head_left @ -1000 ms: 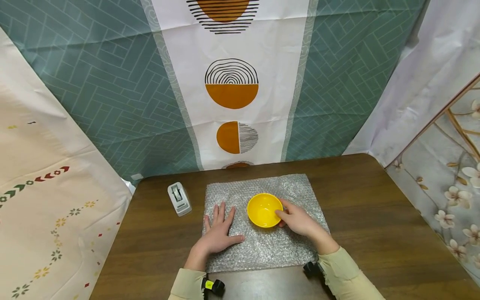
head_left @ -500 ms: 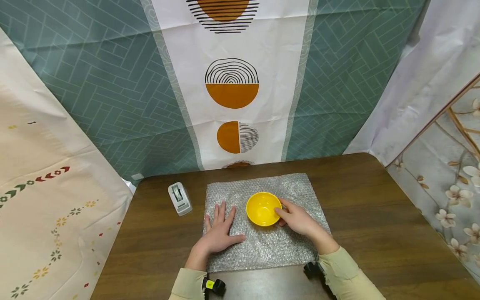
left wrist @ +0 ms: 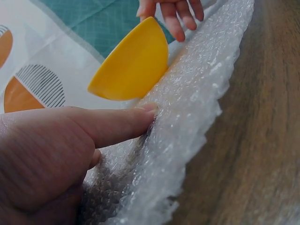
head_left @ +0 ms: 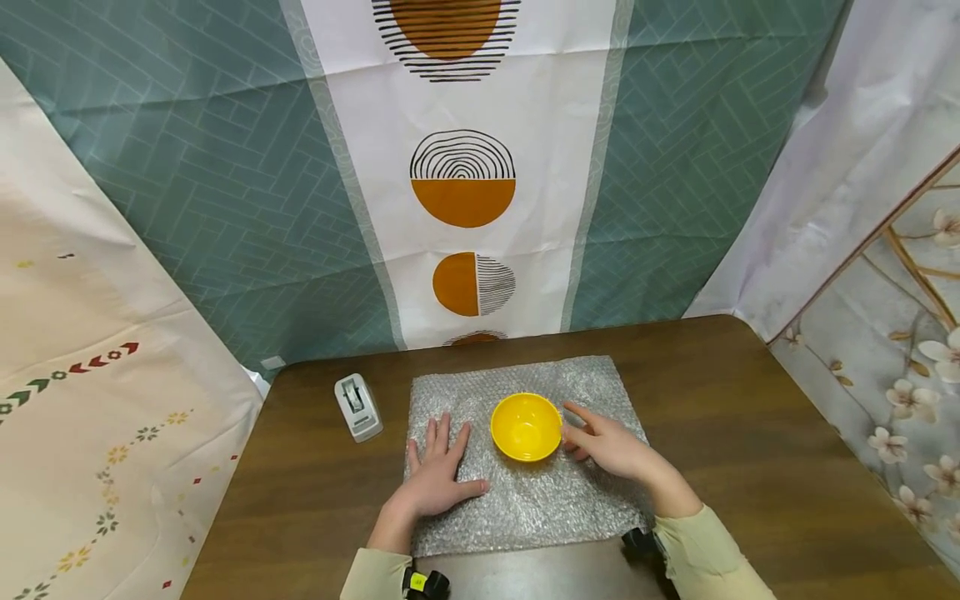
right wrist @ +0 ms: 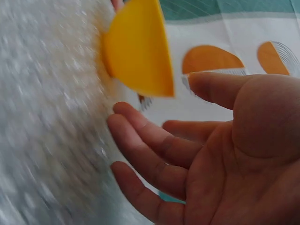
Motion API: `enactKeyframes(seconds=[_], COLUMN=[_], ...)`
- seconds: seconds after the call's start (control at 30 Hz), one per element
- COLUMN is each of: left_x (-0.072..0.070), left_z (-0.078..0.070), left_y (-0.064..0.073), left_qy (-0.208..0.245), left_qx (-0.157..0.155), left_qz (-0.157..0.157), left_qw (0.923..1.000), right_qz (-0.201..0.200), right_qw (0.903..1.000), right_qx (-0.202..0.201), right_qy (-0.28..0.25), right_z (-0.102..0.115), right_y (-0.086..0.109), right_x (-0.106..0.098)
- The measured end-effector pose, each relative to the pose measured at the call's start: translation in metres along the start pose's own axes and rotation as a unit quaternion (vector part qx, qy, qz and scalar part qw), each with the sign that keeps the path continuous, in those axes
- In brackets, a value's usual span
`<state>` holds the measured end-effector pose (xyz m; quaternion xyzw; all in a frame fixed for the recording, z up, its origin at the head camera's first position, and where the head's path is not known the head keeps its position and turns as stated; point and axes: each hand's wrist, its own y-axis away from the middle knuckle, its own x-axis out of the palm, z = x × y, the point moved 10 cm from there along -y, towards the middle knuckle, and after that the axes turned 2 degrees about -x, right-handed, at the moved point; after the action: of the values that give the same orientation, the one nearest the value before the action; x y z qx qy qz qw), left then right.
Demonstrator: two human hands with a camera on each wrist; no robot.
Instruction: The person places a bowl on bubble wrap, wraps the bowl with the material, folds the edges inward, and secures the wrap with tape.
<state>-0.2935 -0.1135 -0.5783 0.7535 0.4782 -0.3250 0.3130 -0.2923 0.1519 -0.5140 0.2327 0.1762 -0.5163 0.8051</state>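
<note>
Yellow and glossy, the bowl (head_left: 526, 427) stands upright on the bubble wrap (head_left: 525, 521), between the 2 hands. In the picture from 0.5 s ago the right hand (head_left: 611, 446) pinched its rim; now that hand has let go, its thumb and fingers apart just beside the bowl, with a gap showing in the right wrist view. The left hand (head_left: 437, 486) has stayed flat on the wrap to the bowl's other side, fingers spread, gripping nothing.

The bowl faces up, its inside visible down to the bottom. The wrap lies as 1 silvery sheet on a dark brown wooden table (head_left: 765, 442), and a white device (head_left: 358, 408) lies on the wood near its left edge. Behind hangs a green and white cloth (head_left: 300, 208) printed with orange and black-lined circles; a cream patterned cloth (head_left: 97, 433) hangs at left, a floral one (head_left: 885, 375) at right.
</note>
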Motion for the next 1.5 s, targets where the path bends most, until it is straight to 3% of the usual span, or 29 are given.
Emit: enactKeyframes(seconds=[0.23,0.43,0.63,0.83,1.0,1.2,1.5], left_x=[0.001,-0.003,-0.006,-0.003,-0.002,-0.002,-0.001], left_z=[0.000,-0.006,-0.007,-0.004,-0.001,-0.001,0.001], left_y=[0.001,0.002,0.007,0.005,0.001,0.001,0.004], left_qy=[0.000,0.007,0.009,0.009,0.008,0.006,0.005], left_qx=[-0.001,0.006,0.004,0.005,0.002,0.001,0.000], left_qz=[0.002,0.007,0.011,0.007,0.000,0.000,0.000], left_qw=[1.0000,0.9999,0.9999,0.9999,1.0000,1.0000,1.0000], right_qz=[-0.001,-0.031,-0.040,-0.007,0.033,0.050,0.086], right_qw=[0.9996,0.9969,0.9933,0.9898,0.9895,0.9891,0.9922], right_qx=[0.005,0.044,0.108,0.141,0.140,0.138,0.064], right_qy=[0.026,0.057,0.015,-0.013,-0.008,-0.014,-0.063], right_z=[-0.012,-0.039,-0.065,-0.075,-0.076,-0.076,-0.060], right_y=[0.029,0.059,0.078,0.084,0.087,0.087,0.080], right_x=[-0.032,-0.062,-0.073,-0.070,-0.064,-0.059,-0.049])
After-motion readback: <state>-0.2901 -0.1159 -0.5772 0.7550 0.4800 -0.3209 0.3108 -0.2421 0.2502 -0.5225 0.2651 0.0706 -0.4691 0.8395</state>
